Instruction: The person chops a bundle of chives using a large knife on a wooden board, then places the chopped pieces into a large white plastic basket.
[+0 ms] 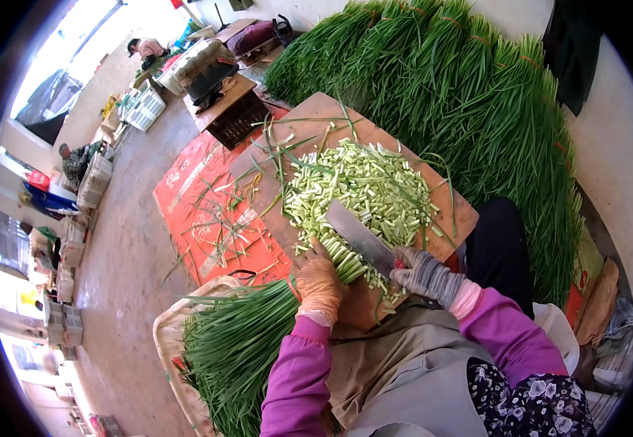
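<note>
My left hand (318, 282), in a tan-orange glove, is closed over a bunch of long green stalks that look like garlic chives (240, 349). Their pale stem ends lie on a wooden cutting board (298, 124), and the leaves hang off to the lower left. In a grey knit glove, my right hand (427, 275) grips a cleaver (360, 237), its broad blade beside the stem ends. A heap of pale green chopped stems (360, 186) covers the middle of the board. The cleaver's handle is mostly hidden in my fist.
Tied bundles of the same greens (433, 80) are piled behind and right of the board. A shallow pale tray (167, 342) sits under the hanging leaves. Red sheeting (203, 197) with scraps lies left. Farther off are white crates (145, 109), a wooden stand (232, 109) and two people.
</note>
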Motion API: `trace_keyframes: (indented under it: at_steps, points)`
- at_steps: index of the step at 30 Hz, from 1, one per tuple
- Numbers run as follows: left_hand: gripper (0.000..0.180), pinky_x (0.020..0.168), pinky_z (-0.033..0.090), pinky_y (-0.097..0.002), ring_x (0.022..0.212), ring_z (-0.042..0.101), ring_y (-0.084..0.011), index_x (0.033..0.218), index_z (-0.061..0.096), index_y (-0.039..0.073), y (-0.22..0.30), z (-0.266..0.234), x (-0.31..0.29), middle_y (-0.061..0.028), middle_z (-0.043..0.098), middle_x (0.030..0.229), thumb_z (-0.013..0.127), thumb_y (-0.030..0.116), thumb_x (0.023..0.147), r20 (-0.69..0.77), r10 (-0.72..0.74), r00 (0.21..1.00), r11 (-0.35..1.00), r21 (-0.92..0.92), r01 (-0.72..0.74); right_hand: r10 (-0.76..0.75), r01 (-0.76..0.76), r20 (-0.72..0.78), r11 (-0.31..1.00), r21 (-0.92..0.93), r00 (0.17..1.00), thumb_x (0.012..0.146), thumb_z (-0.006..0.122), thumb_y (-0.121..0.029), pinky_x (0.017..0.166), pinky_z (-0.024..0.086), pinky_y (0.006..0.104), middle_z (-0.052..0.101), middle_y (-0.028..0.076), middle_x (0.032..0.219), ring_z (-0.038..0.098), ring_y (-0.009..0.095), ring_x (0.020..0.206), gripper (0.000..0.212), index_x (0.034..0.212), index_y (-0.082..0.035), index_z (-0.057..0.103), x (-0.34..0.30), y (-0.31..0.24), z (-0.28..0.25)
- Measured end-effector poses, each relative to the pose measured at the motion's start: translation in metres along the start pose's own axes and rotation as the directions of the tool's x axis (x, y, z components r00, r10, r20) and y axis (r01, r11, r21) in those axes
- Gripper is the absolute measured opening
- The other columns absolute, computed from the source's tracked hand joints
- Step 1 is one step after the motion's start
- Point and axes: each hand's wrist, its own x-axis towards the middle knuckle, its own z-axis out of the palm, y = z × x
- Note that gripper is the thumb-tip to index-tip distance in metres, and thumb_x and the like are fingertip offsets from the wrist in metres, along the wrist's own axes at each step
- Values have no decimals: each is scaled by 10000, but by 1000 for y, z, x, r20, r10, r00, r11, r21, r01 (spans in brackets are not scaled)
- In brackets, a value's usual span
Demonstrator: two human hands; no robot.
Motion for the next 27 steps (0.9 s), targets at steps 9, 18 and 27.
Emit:
trace_keyframes:
  at_steps: [9,18,27]
  points:
    - [1136,913,390,-472,1126,481,-298,1369,296,31,7,10,0,-99,541,1126,840,473,475,-154,-31,988,999,39,38,-159,115,-67,896,-429,985,865,508,-200,692,491,439,622,207,894,615,364,798,307,1122,-33,482,-40,-26,18]
    - [1285,982,359,-490,1284,365,-324,1436,157,24,5,9,1,-161,447,1303,821,562,477,22,-33,999,999,0,33,-9,22,25,810,-587,1000,846,530,-213,698,494,452,643,196,841,629,359,784,326,1109,-26,484,-29,-11,34]
    - [1047,1087,263,-344,1336,309,-304,1407,183,-62,-119,-13,21,-249,321,1424,824,263,647,-183,137,974,48,-980,-191,75,-6,86,789,-614,993,858,470,-241,794,480,463,603,275,966,589,409,894,493,1263,31,402,-26,-22,28]
